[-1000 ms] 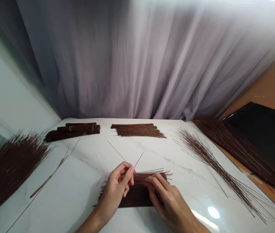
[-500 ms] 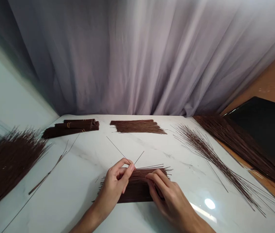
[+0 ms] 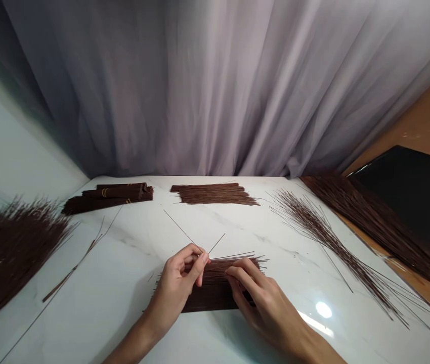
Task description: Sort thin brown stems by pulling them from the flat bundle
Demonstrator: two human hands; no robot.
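Note:
My left hand point(image 3: 180, 275) pinches thin brown sticks point(image 3: 179, 228) between thumb and forefinger. Two thin lengths stick out above the fingertips in a V, one slanting up left and one up right. Beneath both hands lies a pile of short dark brown sticks point(image 3: 207, 302), laid side by side across the table, with uneven ends. My right hand point(image 3: 255, 288) rests over the right part of this pile, its fingertips drawn together. Whatever those fingertips grip is hidden behind the hand.
On the white marbled table point(image 3: 131, 323), tied dark bundles point(image 3: 116, 194) and a flat row of sticks point(image 3: 215, 194) lie at the back. Long loose sticks point(image 3: 325, 237) spread at right, a large heap point(image 3: 13, 253) at left, and a few thin strands point(image 3: 74, 268) nearby.
The view has shifted slightly. Both hands keep nearly the same pose, and the sticks still stand out from my left fingertips.

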